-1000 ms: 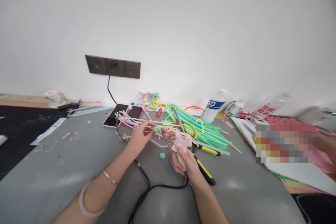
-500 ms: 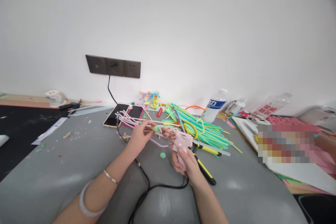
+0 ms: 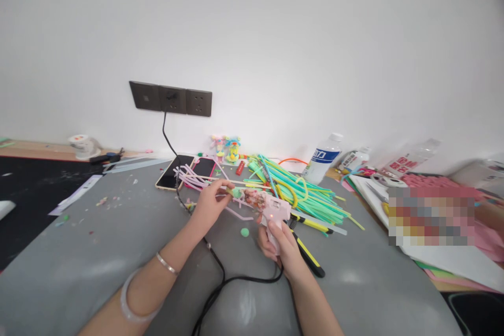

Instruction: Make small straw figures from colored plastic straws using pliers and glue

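Observation:
A pale pink hot glue gun (image 3: 275, 210) is in my right hand (image 3: 285, 244), fingers wrapped round its handle. Its stained front end points left. My left hand (image 3: 212, 202) pinches a small light green piece (image 3: 236, 193) right at the nozzle; whether the two touch I cannot tell. Below them a round green pompom (image 3: 244, 232) lies on the grey mat (image 3: 118, 252). From the glue gun's handle a black cord (image 3: 252, 278) loops across the mat. Black-and-yellow pliers (image 3: 309, 257) lie just right of my right hand.
Green and yellow pipe cleaners (image 3: 323, 202) are piled behind the glue gun, lilac ones (image 3: 189, 176) to the left across two phones (image 3: 175, 172). Two small figures (image 3: 226, 148) and a water bottle (image 3: 323, 157) stand near the wall. Paper sheets (image 3: 444, 260) lie at right, near another person's arm (image 3: 488, 215).
Hardly anything differs. The view has shifted slightly, while both hands, the glue gun and the green piece keep nearly the same positions.

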The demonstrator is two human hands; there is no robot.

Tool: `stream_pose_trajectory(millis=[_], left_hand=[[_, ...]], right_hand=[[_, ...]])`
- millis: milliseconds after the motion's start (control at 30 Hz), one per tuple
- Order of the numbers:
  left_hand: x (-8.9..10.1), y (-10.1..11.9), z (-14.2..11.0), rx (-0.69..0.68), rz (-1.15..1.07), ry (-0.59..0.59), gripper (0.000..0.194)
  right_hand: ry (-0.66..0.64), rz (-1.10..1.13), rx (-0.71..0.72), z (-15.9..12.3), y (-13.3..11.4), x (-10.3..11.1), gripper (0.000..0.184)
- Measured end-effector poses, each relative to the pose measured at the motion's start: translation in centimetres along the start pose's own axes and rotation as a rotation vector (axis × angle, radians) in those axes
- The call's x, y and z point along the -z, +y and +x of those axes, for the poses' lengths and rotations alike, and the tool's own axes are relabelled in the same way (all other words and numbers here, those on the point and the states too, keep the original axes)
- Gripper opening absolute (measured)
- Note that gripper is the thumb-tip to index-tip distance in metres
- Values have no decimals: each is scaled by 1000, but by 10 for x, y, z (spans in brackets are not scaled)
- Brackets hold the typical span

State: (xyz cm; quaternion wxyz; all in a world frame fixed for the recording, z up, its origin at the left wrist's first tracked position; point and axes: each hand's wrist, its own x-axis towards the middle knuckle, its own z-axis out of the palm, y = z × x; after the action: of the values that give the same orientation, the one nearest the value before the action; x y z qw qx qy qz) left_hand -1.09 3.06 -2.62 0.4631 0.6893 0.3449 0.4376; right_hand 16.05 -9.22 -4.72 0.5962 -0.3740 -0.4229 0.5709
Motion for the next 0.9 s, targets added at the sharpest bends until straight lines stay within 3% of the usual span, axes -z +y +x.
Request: stream_pose_trajectory(millis=[600, 900], left_hand=[[-1, 1, 0, 27, -11, 0, 15], [-1, 5, -1, 13, -27, 14, 13]], right_hand=[[-56, -27, -2, 2, 3, 3, 39], [0, -13, 3, 1, 0, -1, 37]])
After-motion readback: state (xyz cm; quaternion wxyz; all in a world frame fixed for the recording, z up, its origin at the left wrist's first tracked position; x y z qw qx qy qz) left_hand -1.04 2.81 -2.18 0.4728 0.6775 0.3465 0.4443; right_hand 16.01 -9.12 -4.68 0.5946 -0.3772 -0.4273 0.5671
